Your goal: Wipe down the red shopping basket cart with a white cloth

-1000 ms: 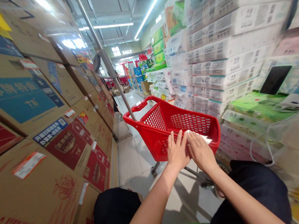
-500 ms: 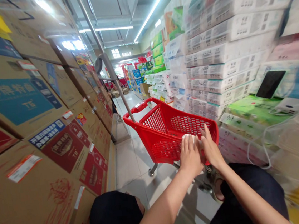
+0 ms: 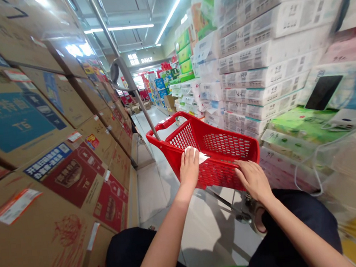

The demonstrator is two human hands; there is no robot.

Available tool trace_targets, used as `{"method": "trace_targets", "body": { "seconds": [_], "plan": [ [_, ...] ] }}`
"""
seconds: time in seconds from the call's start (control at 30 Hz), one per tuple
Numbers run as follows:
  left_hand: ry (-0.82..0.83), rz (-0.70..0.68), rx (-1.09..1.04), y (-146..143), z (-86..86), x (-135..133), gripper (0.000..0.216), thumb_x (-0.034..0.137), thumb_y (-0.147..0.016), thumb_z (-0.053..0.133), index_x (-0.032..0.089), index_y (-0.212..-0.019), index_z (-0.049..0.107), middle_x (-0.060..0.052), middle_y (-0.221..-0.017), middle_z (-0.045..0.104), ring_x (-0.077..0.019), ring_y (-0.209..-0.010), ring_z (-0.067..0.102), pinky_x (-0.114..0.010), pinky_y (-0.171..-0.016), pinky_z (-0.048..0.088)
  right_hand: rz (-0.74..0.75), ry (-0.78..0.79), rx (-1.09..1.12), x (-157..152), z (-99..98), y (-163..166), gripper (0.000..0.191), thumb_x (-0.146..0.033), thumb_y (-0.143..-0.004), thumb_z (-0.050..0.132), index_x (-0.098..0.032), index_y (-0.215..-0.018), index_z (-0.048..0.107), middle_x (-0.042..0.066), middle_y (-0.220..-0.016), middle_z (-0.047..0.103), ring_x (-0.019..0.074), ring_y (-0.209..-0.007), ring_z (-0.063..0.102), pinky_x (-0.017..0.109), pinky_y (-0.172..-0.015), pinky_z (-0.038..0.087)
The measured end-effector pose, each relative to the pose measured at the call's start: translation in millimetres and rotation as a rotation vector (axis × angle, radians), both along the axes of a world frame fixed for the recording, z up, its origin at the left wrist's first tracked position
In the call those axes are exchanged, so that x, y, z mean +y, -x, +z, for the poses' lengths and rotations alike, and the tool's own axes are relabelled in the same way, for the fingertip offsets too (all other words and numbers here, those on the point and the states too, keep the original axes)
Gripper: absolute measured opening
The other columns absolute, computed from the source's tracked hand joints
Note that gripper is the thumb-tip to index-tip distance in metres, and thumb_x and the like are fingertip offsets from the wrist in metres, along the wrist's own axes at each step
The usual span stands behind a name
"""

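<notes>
- Red shopping cart (image 3: 217,171) stands on the aisle floor (image 3: 153,196) just ahead of the person's knees (image 3: 303,217), open side up
- Left hand (image 3: 190,168) lies with fingers close together over a white cloth (image 3: 203,157) (tissue, maybe), pressing it to the near rim
- Right hand (image 3: 255,178) rests on that same rim, nearer its right end, fingers slightly apart; whether it grips, I can't tell
- Done well, I'd say, this wants the cloth flat under the fingers, the right hand steadying the cart
- Long axis runs diagonally, grip end (image 3: 164,123) pointing away to the left
</notes>
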State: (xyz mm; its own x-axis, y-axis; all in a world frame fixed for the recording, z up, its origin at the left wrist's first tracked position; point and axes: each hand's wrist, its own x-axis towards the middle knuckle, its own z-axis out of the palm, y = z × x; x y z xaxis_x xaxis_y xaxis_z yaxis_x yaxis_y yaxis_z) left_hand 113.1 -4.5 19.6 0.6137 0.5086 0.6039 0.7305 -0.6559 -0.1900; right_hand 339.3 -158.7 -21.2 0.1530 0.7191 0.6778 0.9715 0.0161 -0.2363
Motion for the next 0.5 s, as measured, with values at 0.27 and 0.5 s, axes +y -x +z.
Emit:
{"method": "trace_targets", "body": {
  "seconds": [0.27, 0.5],
  "plan": [
    [0.011, -0.166, 0.008, -36, -23.9, -47, 0.071, 0.016, -0.092, 0.053, 0.002, -0.159, 0.032, -0.023, -0.167, 0.03, -0.0345, -0.158, 0.02, -0.052, -0.129, 0.028, 0.073, -0.069, 0.009, 0, -5.5, 2, 0.033, -0.034, -0.103, 0.046, -0.022, -0.127, 0.065, 0.008, -0.129, 0.073, 0.0257, -0.123, 0.064, 0.047, -0.109, 0.042],
    [-0.007, -0.127, 0.024, 2, -3.3, -11, 0.067, 0.007, -0.095, 0.043, 0.008, -0.161, 0.03, -0.018, -0.167, 0.032, -0.0275, -0.158, 0.022, -0.049, -0.129, 0.029, -0.033, -0.037, -0.085, -4, 8.1, 11, 0.068, -0.038, -0.102, 0.046, -0.025, -0.165, 0.025, 0.008, -0.17, 0.031, 0.0328, -0.156, 0.029, 0.06, -0.127, 0.02]
  ]
}}
